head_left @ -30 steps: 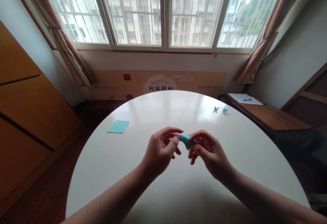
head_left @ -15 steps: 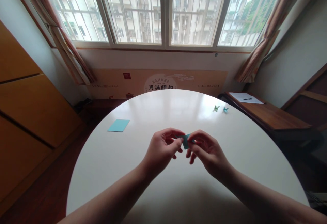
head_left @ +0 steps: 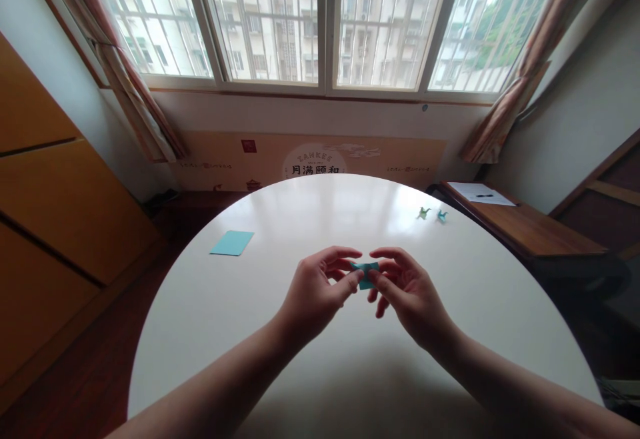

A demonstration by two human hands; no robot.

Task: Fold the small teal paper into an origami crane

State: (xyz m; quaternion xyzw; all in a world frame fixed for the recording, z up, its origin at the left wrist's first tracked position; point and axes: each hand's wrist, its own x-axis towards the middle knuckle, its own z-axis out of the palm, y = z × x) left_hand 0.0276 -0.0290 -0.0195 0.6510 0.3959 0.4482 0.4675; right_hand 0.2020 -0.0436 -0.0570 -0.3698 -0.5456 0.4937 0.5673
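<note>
A small folded piece of teal origami paper (head_left: pixel 369 276) is held up above the table between my two hands. My left hand (head_left: pixel 323 282) pinches its left side, thumb in front and fingers behind, with the index finger raised above the paper. On the other side my right hand (head_left: pixel 403 285) grips the paper between thumb and fingers, its index finger also lifted and curved. Fingers cover both ends of the paper, so its full shape is hidden.
The round white table (head_left: pixel 225 332) fills the middle. Square light-blue paper (head_left: pixel 233 243) lies at its left. Two small folded cranes, one green (head_left: pixel 424 213) and one blue (head_left: pixel 442 215), stand at the far right. Beyond is a wooden desk (head_left: pixel 540 229) bearing a white sheet (head_left: pixel 480 193) and a pen.
Both index fingers have lifted off the paper. The paper has turned, and a wider, flatter face of it now shows between the thumbs.
</note>
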